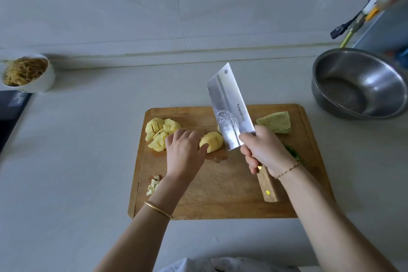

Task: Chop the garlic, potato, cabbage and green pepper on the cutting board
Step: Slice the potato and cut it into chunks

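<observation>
**A:** Where are the hands?

**B:** Both are over the cutting board (220, 194), which lies on the worktop (77, 150). They are apart, with the potato piece (213, 141) between them.

**A:** What is the right one doing?

**B:** The right hand (265, 150) is wrapped round the wooden handle of a cleaver (229, 112). The blade is tilted with its broad face showing, and it reaches away from the person. Its near corner is just beside the potato piece. I cannot tell whether it touches the board.

**A:** And the left?

**B:** The left hand (185, 152) lies palm down, fingers loosely spread and gripping nothing. Its thumb touches the potato piece, which is scored with cuts. Its fingertips reach the potato chunks (157, 132), heaped just beyond it and to its left.

**A:** The other vegetables?

**B:** The chopped garlic (153, 185) sits just beside the left wrist, on its outer side, near the board's left edge. The cabbage wedge (276, 122) lies just beyond the right hand. The green pepper (293, 154) is mostly hidden behind the right wrist. Only a dark green strip shows, so I cannot tell whether it is cut.

**A:** Anything off the board?

**B:** A steel bowl (375, 77) stands on the worktop, well beyond the right hand and to its right. A white bowl (44, 79) of pale shreds stands far to the left of the left hand, near the wall. Each wrist wears a thin bracelet.
</observation>
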